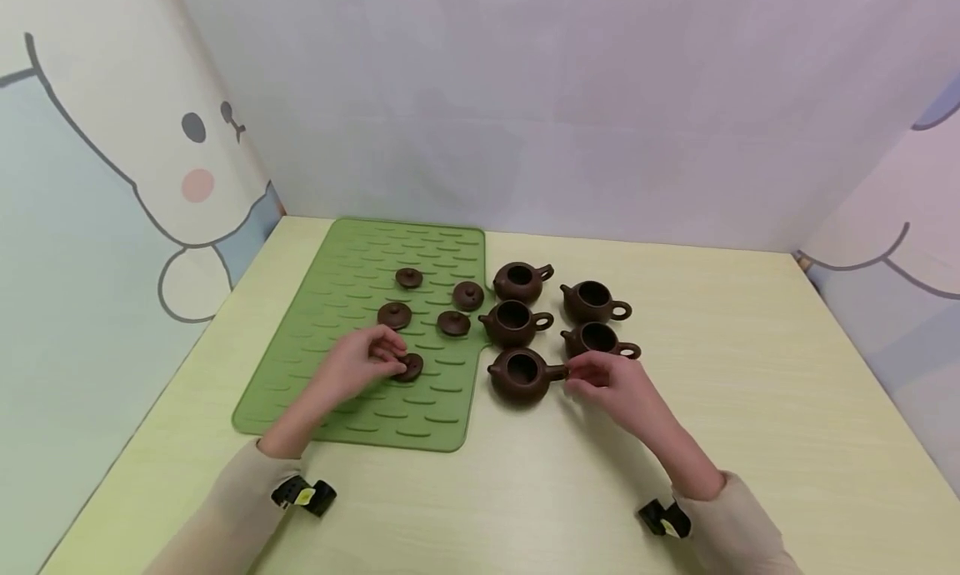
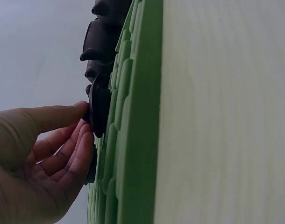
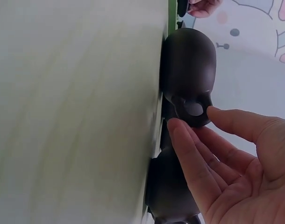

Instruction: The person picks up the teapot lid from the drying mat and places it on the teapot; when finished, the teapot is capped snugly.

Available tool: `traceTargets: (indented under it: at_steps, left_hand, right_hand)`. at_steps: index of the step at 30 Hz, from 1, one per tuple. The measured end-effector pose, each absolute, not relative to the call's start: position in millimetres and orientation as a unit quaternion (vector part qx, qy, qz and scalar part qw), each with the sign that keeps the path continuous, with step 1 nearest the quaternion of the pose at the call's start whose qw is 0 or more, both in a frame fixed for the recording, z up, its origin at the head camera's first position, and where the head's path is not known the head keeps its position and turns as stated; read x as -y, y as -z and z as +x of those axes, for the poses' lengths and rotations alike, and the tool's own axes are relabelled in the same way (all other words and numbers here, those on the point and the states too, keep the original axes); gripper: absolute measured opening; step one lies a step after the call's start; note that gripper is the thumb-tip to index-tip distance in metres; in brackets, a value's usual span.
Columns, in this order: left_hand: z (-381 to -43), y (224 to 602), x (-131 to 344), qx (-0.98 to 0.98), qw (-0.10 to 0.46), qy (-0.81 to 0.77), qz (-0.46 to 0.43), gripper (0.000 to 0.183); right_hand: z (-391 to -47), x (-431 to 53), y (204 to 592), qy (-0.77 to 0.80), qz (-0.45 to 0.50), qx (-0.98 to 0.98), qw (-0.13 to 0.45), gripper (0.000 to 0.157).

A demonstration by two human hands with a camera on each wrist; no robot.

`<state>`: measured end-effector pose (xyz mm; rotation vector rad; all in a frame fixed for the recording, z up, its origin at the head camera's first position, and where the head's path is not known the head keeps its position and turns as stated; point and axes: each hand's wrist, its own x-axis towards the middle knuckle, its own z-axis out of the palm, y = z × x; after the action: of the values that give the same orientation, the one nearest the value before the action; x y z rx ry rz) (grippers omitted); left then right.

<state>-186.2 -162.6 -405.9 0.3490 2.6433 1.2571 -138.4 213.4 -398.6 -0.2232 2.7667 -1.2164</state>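
Room to pass lies across the tabletop (image 1: 750, 350) right of the teapots (image 1: 517, 392). Lids (image 1: 453, 324) obstruct the mat's (image 1: 300, 383) middle. Between teapots, gaps seem narrow.

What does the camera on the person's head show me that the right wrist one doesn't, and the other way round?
Only the head view: the open tops of all five teapots, and five lids spread across the green mat.
Only the right wrist view: the hole through the handle of the teapot nearest the person.
Both: the right hand at that handle, part of the left hand, the tabletop and the cartoon wall.
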Motion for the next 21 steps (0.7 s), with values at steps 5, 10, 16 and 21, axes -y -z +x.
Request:
traceTargets:
  at_steps: [5,10,16,21]
  left_hand:
    - [-188.4,407.6,160.0,-0.894,0.097,-0.422,0.116,0.018]
    - [-189.2,405.1,157.8,-0.895,0.093,-0.42,0.116,0.017]
    - [-189.4,396.9,151.5,-0.892,0.094,-0.423,0.128,0.019]
    - [-189.6,390.7,140.3,-0.886,0.095,-0.43,0.147,0.02]
  right_hand:
    - [-141.6,-211.6,398.4,0.406,-0.073,-0.909,0.059,0.011]
    - [-143.1,-211.0,398.2,0.414,-0.063,-0.906,0.063,0.009]
    - [-144.3,-210.9,398.0,0.421,-0.063,-0.902,0.069,0.01]
    - [-143.9,-211.5,398.3,0.422,-0.062,-0.902,0.069,0.01]
